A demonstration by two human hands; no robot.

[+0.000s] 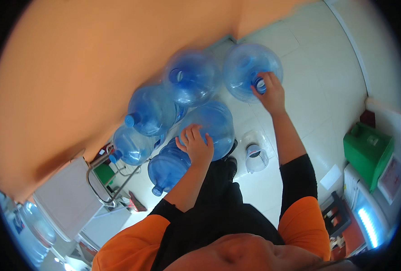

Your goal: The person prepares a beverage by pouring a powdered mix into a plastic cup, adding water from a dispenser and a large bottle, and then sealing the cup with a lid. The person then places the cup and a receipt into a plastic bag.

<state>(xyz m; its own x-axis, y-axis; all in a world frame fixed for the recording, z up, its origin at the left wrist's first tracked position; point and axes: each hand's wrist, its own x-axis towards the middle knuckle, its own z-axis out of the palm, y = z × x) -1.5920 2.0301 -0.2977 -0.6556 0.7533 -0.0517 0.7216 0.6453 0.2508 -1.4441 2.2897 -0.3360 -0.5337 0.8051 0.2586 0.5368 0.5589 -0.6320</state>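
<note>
Several large blue plastic water jugs stand or lie on the floor before me. My right hand (271,93) is at the neck of the farthest right jug (243,61), its fingers curled around the mouth. My left hand (196,144) rests with fingers spread on or just over a nearer jug (217,125), whose neck I cannot see. To its left, a jug with a blue cap (153,111) lies against others, and behind it one jug (200,79) points its mouth upward. Another jug (168,169) lies below my left hand.
A clear plastic measuring jug (256,159) stands on the tiled floor by my shoes. An orange wall (85,61) rises behind the jugs. At left is a white table (66,200) beside a metal frame; at right, a green container (368,149).
</note>
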